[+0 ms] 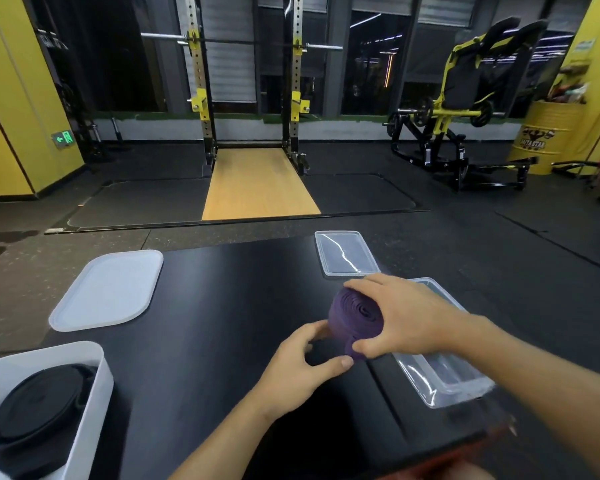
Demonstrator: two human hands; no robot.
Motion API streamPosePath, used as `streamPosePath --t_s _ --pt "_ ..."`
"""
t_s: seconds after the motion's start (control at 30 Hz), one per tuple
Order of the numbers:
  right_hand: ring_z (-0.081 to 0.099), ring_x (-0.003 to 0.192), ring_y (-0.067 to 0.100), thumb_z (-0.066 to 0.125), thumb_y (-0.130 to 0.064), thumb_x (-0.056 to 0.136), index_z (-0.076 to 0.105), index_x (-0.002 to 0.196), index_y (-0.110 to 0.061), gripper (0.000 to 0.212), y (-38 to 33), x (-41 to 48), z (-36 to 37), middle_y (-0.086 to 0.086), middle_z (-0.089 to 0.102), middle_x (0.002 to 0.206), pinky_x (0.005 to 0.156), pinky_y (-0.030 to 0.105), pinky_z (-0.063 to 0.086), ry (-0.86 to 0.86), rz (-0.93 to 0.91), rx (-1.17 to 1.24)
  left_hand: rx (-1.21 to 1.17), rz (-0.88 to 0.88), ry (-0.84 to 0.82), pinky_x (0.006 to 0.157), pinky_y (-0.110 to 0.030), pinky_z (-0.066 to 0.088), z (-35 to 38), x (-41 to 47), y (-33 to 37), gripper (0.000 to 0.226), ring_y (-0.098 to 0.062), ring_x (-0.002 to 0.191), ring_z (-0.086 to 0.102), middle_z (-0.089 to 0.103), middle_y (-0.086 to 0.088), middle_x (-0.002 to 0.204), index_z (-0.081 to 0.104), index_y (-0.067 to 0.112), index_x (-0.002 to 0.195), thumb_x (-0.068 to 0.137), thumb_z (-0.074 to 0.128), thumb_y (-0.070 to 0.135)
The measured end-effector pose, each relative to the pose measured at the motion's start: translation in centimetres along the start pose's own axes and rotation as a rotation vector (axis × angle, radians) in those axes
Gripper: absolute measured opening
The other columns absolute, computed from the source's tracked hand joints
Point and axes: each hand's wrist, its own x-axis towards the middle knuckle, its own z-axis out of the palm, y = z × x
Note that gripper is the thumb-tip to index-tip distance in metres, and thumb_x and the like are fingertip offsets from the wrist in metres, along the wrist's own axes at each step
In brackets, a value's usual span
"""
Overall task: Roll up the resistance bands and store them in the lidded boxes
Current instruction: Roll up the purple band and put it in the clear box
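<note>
We clamp left hand [298, 365] and right hand [406, 317] fingers [364, 284] round the purple band [355, 315] against uncoiling, clear box [444, 375] just beyond them.

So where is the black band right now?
Head view, near left: the black band sits rolled inside the open white box, with the white lid lying just beyond it.

Yellow drum [542, 133]: "STAR" legible; green exit sign [63, 137].
</note>
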Motion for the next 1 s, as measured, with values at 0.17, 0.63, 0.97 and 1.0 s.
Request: streamPosePath --t_s 0.17,0.63,0.97,1.0 --pt "0.053 0.118 0.006 0.065 -0.081 0.060 0.034 0.151 -0.041 0.104 5.1 -3.5 -1.8 -0.023 0.048 0.134 0.097 0.032 0.047 -0.015 0.122 -0.012 0.089 0.130 -0.060 0.105 -0.014 0.039 4.0 3.9 2.8 0.049 0.006 0.124 0.053 0.061 0.022 0.128 0.065 0.032 0.131 0.085 0.075 0.020" --pt "0.047 0.110 -0.001 0.064 -0.078 0.064 0.035 0.149 -0.044 0.096 11.0 -9.0 1.5 -0.029 0.044 0.122 0.090 0.027 0.050 -0.023 0.171 0.023 0.602 0.178 -0.299 0.096 -0.041 0.053 10.1 13.1 8.3 0.048 -0.016 0.116 0.061 0.069 0.012 0.123 0.069 0.039 0.127 0.092 0.054 0.009" --pt "0.049 0.112 0.003 0.066 -0.080 0.063 0.039 0.145 -0.042 0.094 12.5 -8.7 3.0 -0.026 0.046 0.124 0.089 0.029 0.049 -0.066 0.195 0.029 0.991 0.157 -0.559 0.076 -0.035 0.045 12.1 15.8 9.0 0.045 -0.024 0.113 0.061 0.063 0.005 0.120 0.064 0.036 0.124 0.083 0.075 0.020" --pt "0.049 0.113 0.003 0.067 -0.080 0.063 0.040 0.145 -0.042 0.094 12.6 -8.6 3.1 -0.026 0.046 0.123 0.088 0.027 0.047 -0.075 0.188 0.025 1.005 0.167 -0.559 0.078 -0.036 0.048 12.1 16.0 8.8 0.047 -0.024 0.113 0.061 0.062 0.005 0.120 0.064 0.036 0.123 0.081 0.079 0.023"
